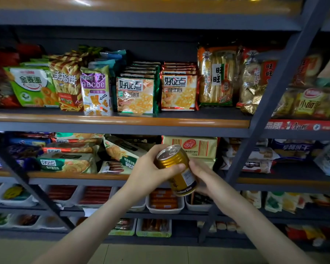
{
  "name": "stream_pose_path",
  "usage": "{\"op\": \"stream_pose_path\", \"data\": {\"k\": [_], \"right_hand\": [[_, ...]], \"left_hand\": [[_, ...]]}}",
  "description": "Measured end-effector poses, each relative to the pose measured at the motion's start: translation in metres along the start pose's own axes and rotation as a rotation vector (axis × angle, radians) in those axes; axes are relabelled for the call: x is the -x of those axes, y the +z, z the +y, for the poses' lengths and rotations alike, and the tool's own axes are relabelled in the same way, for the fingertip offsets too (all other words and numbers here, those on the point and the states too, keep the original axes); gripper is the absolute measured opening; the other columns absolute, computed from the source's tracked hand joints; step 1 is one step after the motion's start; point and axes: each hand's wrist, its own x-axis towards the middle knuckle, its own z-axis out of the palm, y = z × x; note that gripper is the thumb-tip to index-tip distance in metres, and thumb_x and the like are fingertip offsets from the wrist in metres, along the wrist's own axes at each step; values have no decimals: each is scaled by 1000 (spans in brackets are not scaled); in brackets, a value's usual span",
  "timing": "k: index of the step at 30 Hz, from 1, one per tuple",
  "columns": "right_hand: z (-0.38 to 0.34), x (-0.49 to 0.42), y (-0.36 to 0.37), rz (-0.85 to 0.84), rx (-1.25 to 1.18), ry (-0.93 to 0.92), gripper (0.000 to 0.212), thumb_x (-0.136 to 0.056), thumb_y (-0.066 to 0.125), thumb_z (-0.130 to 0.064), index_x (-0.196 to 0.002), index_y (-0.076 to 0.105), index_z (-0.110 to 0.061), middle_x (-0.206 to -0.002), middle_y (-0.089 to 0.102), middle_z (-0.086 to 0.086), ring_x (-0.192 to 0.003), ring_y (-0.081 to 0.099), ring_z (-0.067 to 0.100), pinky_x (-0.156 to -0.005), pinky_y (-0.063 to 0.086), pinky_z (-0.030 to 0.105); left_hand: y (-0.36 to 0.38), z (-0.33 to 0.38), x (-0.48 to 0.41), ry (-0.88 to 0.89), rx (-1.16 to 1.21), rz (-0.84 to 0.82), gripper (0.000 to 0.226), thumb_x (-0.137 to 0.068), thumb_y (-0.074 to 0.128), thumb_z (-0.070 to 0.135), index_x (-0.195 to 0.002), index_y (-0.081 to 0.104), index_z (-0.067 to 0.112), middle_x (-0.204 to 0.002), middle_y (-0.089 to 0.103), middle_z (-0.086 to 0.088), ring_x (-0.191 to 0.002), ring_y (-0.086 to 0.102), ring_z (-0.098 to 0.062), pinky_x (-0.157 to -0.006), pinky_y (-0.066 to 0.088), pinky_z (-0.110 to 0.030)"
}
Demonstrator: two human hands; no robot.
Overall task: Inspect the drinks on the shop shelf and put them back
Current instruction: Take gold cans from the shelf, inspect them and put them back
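Much of the can (176,169) you hold is covered. Your left hand (151,166) lays its thumb across the ribbed gold shoulder, with the fingers curled out of sight behind it. Your right hand (202,176) wraps the lower half, its fingertips hidden too. The white panel on the can's side is too small to read; a dark band near the base ends in "Drink". Both hands grip the can, which is tilted with its silver lid up and to the left, in the air in front of the shelf (118,121), not on it. Above your hands, biscuit packs (135,95) read "好吃点". Up and to the right, a bag (216,77) is marked "旺旺". Below your hands, white trays (165,208) hold reddish sticks, blurred. The shelf is cut off at both sides.
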Motion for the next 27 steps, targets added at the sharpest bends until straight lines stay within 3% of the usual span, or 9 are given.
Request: {"op": "stream_pose_path", "data": {"k": [4, 6, 8, 12, 15, 17, 22, 25, 27], "right_hand": [[-5, 7, -6, -75, 411, -288, 99, -57, 64, -82, -140, 14, -64, -151, 22, -27, -139, 26, 3, -113, 33, 37], [-6, 10, -6, -46, 480, -336, 102, -55, 72, -75, -139, 13, -65, -152, 24, -25, -139, 31, 5, -111, 37, 41], [-8, 11, -8, -7, 426, -354, 99, -60, 77, -62, -138, 17, -66, -147, 32, -26, -132, 42, 3, -106, 44, 38], [-18, 15, -17, 44, 162, -413, 88, -73, 83, -29, -138, 31, -57, -138, 39, -27, -114, 47, -18, -87, 48, 11], [-29, 12, -27, 74, -114, -423, 87, -62, 87, -32, -133, 43, -53, -138, 52, -3, -115, 61, 12, -94, 53, 38], [-39, 12, -36, 75, -122, -465, 88, -61, 85, -32, -134, 41, -52, -136, 53, -1, -115, 62, 17, -95, 52, 43], [-81, 15, -61, -2, 290, -575, 91, -69, 75, -47, -136, 16, -65, -147, 31, -17, -129, 44, 2, -101, 46, 27], [-116, 16, -73, 84, 749, -682, 105, -67, 73, -57, -144, 3, -58, -152, 0, -29, -141, 17, 3, -104, 27, 14], [-142, 17, -78, 115, 901, -715, 110, -70, 76, -53, -145, -5, -55, -147, -3, -37, -136, 15, -3, -100, 26, 14]], "left_hand": [[6, 14, -10, -152, -150, -19, 66, -55, 56, 82, -90, 67, 27, -74, 69, 7, -66, 64, -2, -63, 52, -25], [11, 21, -16, -207, -165, -36, 75, -51, 49, 87, -86, 68, 24, -76, 71, 3, -73, 68, -11, -72, 56, -36], [15, 29, -21, -217, -200, -61, 79, -50, 48, 88, -90, 65, 23, -82, 71, 1, -79, 68, -16, -76, 56, -38], [19, 49, -28, -246, 24, -173, 73, -62, 67, 78, -113, 57, 26, -106, 69, 4, -95, 67, -11, -87, 53, -30], [19, 60, -28, -269, 263, -295, 62, -75, 74, 53, -124, 54, 21, -117, 67, -4, -104, 67, -15, -93, 52, -31], [20, 68, -31, -281, 407, -342, 57, -77, 69, 40, -129, 52, 26, -118, 68, -6, -107, 67, -22, -98, 51, -40], [20, 100, -46, -154, 419, -297, 64, -77, 77, 29, -134, 48, 25, -111, 72, -5, -100, 70, -26, -88, 57, -39], [18, 125, -58, -33, 349, -209, 54, -70, 73, 27, -118, 51, 37, -94, 76, 4, -89, 73, -21, -78, 59, -32], [14, 141, -68, 45, 306, -145, 45, -74, 75, 21, -108, 52, 41, -91, 76, 3, -86, 73, -20, -76, 59, -30]]}}
